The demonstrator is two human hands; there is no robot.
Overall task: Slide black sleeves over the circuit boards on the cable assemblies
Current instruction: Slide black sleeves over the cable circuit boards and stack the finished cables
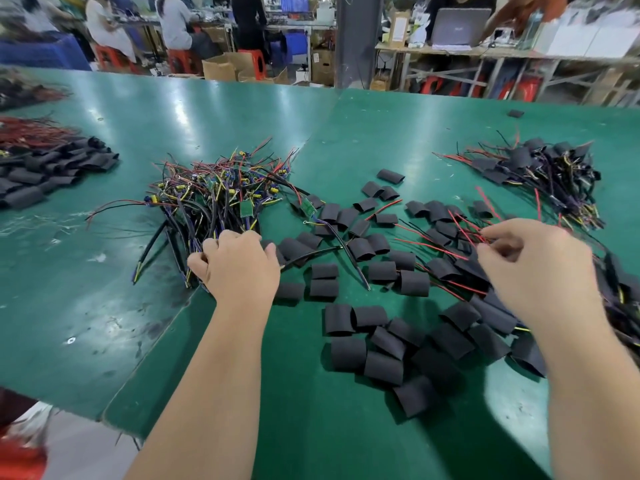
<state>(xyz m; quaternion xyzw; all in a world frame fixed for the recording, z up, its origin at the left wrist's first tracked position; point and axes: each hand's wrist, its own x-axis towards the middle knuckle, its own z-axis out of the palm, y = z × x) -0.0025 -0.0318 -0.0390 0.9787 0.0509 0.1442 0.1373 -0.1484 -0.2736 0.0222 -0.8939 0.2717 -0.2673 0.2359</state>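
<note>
- Left hand (239, 265): fingers (221, 242) curling tight, gripping black leads at the near edge of the cable pile (214, 199).
- Right hand (533, 268): thumb and forefinger closing to a narrow pinch, holding red wires (462, 233) over the sleeves (349, 353).
- Cable pile: lying on the bench (104, 306), left of centre; lead ends pointing toward the viewer, green boards sitting toward the far side.
- Sleeves: lying flat and scattered between the hands and nearer the viewer, long axes pointing in mixed directions.
- One loose board (308, 206): lying just right of the pile, its cable running toward the near right.
- Sleeved assemblies (540, 174): lying heaped at far right.
</note>
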